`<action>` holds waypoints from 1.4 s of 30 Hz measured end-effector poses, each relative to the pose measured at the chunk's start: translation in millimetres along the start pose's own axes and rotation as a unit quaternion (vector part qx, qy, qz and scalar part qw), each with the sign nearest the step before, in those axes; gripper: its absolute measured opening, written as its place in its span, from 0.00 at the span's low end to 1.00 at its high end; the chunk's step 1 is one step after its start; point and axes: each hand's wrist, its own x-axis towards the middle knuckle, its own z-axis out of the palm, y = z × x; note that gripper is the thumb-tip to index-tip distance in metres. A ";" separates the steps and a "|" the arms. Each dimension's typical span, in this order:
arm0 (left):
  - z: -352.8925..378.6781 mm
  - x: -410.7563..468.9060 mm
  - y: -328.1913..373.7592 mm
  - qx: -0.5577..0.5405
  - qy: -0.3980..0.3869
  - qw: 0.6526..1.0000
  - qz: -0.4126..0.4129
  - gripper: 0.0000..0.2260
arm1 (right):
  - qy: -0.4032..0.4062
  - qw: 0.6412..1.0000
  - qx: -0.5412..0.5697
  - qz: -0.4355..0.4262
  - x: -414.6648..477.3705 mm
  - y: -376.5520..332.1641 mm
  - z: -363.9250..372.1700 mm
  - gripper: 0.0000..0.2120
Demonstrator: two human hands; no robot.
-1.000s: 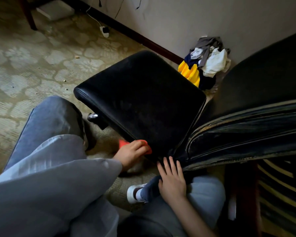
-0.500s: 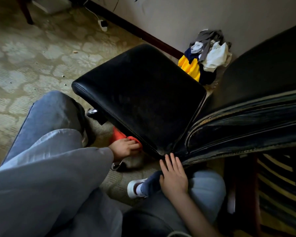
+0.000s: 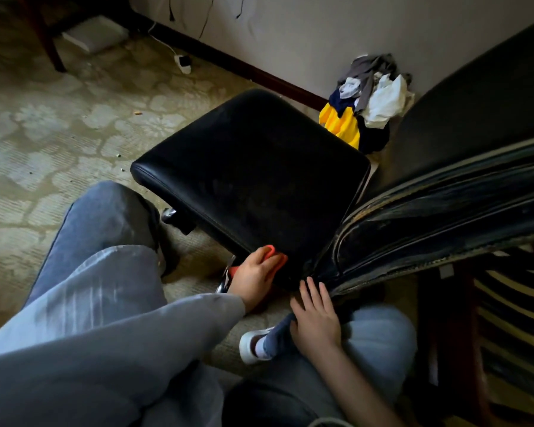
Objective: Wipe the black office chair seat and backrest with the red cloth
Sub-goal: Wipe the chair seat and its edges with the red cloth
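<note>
1. Reaching in from the left, the left hand [image 3: 253,274] comes out of a loose grey sleeve [image 3: 121,334] and sits at the near edge of the seat [image 3: 253,167], close to its near right corner.
2. Its fingers are curled round the red cloth [image 3: 275,257] and hold it bunched against the seat edge. Only a small part of the cloth shows past the fingers.
3. The black seat lies in the middle of the view, and its top looks dull and faintly smudged.
4. The right hand [image 3: 316,322] lies palm down with its fingers straight and slightly spread, holding nothing.
5. Its fingertips point at the place where the seat meets the backrest [image 3: 475,118]. Whether they touch the worn lower edge there or stop just short cannot be told.
6. The heel of that hand rests over a knee in blue jeans [image 3: 383,334], and the bare forearm runs back toward the bottom of the view.
7. The backrest rises to the right, black, with cracked trim along its near side.
8. A white shoe [image 3: 250,346] sits on the patterned carpet [image 3: 43,134] between the two arms.
9. A pile of clothes [image 3: 367,100] lies against the wall [image 3: 321,32], beyond the seat.
</note>
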 end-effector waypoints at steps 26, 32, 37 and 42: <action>6.2 15.7 5.3 0.099 -0.110 0.957 0.248 0.17 | -0.078 0.995 0.037 0.051 -2.5 1.4 5.0 0.25; -11.4 -4.3 -29.2 0.105 -0.135 0.945 0.280 0.19 | -0.056 0.996 0.045 0.051 -6.6 0.3 7.4 0.17; -19.9 18.2 0.8 0.074 -0.050 0.977 0.194 0.14 | -0.020 0.998 0.030 0.041 -3.9 -2.9 5.1 0.13; -3.1 58.6 32.9 0.119 -0.108 0.978 0.135 0.17 | -0.042 0.998 0.001 0.055 -7.8 -3.1 5.2 0.16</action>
